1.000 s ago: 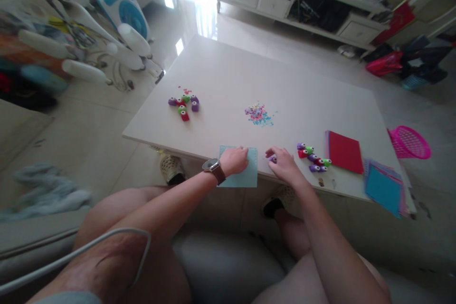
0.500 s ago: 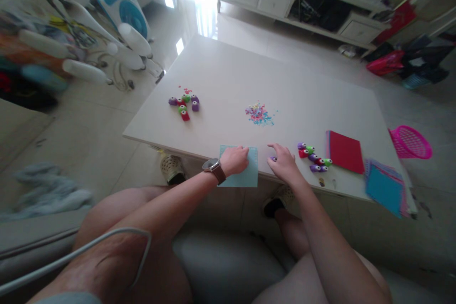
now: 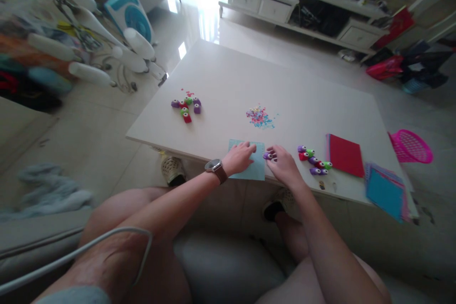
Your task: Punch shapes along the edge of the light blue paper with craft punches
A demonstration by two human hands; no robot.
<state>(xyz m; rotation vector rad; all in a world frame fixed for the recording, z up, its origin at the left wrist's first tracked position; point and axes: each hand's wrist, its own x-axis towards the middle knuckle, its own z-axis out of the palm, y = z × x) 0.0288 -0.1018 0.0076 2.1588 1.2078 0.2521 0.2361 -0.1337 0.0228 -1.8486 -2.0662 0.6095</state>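
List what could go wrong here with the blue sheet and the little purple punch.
1. The blue sheet overhangs the near edge of the table, pinned only by the left hand; if that hand lifts, it may slide off.
2. The purple punch sits at the right hand fingertips, near the same edge; a nudge could drop it.
3. The paper bits lie loose and could scatter.

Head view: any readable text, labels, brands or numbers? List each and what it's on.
None readable.
Wristwatch dial: too small.
Blue fan: no legible marking.
Clutter on the white TV cabinet: blurred.
Light blue paper sheet and purple craft punch: no print visible.
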